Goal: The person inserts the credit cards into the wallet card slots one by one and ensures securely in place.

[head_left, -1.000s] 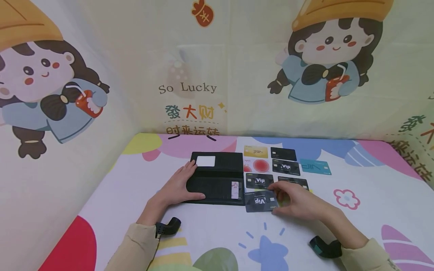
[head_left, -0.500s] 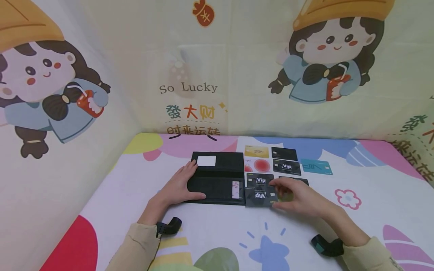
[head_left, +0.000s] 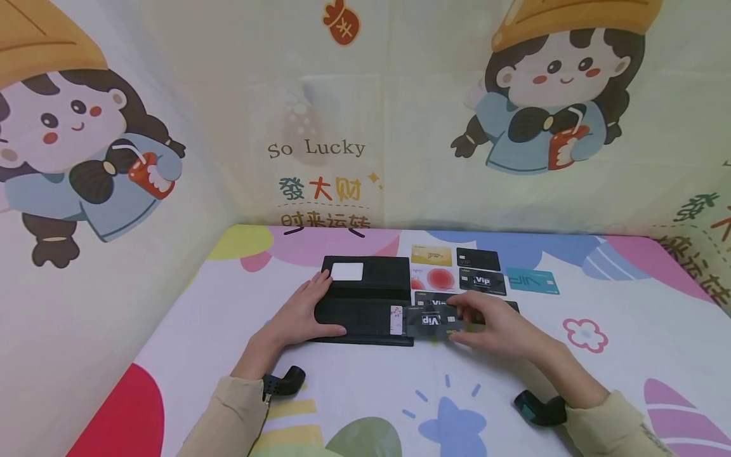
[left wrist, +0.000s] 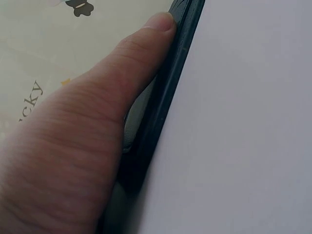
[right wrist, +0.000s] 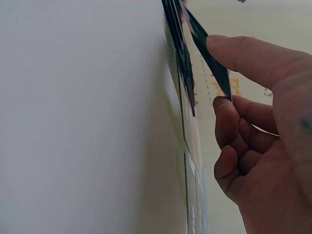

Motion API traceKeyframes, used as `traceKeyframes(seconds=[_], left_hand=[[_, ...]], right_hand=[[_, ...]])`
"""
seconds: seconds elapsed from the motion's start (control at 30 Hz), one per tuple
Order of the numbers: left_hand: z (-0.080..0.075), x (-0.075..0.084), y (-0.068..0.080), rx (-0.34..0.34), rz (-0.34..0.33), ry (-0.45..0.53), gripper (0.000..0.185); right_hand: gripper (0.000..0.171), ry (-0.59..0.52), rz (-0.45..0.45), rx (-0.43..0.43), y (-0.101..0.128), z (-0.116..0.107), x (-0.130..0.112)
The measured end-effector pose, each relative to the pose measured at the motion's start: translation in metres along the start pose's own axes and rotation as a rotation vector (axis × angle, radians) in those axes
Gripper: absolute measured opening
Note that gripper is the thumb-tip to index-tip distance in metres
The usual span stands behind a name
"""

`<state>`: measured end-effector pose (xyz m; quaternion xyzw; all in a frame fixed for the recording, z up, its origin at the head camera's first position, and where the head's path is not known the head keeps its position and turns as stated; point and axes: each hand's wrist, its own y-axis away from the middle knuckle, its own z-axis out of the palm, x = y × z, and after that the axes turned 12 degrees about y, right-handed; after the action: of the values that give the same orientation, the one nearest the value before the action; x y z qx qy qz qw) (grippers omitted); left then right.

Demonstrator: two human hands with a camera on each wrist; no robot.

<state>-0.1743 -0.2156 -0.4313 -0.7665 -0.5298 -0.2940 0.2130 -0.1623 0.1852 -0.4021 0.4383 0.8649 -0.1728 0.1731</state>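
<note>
A black card wallet [head_left: 354, 320] lies unfolded on the table, with a white rectangle [head_left: 347, 271] on its upper half and a small floral-print piece [head_left: 396, 320] at the right of its lower half. My left hand [head_left: 294, 314] rests spread on the wallet's left side; in the left wrist view the thumb [left wrist: 141, 48] presses along its edge. My right hand [head_left: 499, 327] pinches a dark Vip card [head_left: 429, 322] at its right end. The card's left end is at the wallet's lower right edge. In the right wrist view that card [right wrist: 212, 61] tilts, raised off the table.
Right of the wallet lie a gold card [head_left: 431, 255], a black card [head_left: 478, 259], a red-circle card [head_left: 440, 279], another Vip card [head_left: 482, 281] and a teal card [head_left: 533, 280]. One more Vip card [head_left: 427, 297] is partly covered; another hides behind my right hand.
My right hand has moved the Vip card up and to the left, from beside the wallet's lower corner to the lower half's right edge. My left hand has stayed put on the wallet.
</note>
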Motion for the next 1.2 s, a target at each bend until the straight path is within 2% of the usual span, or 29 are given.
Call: traceKeyframes(seconds=[0.47,0.77,1.2], left_hand=[[-0.001,0.000,0.000,-0.013,0.002,0.003,0.116],[-0.002,-0.001,0.001,-0.015,-0.022,0.018,0.119],[-0.002,-0.001,0.001,-0.023,-0.019,0.023,0.124]], right_hand=[[0.052,-0.008,0.009,-0.012,-0.016,0.005,-0.012],[0.051,-0.036,0.022,-0.032,-0.025,0.009,-0.019],[0.050,0.016,0.044,-0.057,-0.032,0.010,-0.027]])
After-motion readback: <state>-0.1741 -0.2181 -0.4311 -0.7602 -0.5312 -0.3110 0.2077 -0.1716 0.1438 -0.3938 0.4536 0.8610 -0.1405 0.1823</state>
